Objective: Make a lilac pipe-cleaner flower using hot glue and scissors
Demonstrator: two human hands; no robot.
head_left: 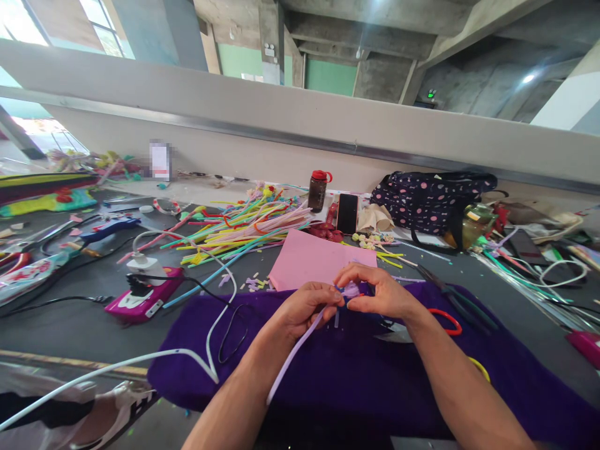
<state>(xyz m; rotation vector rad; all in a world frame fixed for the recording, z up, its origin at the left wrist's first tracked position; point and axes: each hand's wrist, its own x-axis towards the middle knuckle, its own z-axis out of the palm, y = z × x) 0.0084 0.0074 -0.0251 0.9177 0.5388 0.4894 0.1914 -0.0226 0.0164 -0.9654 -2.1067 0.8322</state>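
Above the purple cloth (290, 369), both my hands meet in front of me. My left hand (307, 306) is closed in a pinch on a lavender chenille stem (296, 354), whose long end hangs down toward my left forearm. Curled around a small lavender bunch (350, 289) is my right hand (379, 294), its fingertips close to the left ones. Something blue shows at the fingertips; I cannot make out what it is. Partly under my right wrist lie scissors (398, 334) with a red handle. A pink sheet (319, 259) lies just beyond my hands.
Coloured chenille stems (253, 231) are piled at the back, beside a red-lidded bottle (317, 192) and a phone (347, 214). A magenta power strip (147, 297) with a white cable lies left. A patterned bag (422, 200), a jar (475, 222) and dark-handled shears (462, 300) are right.
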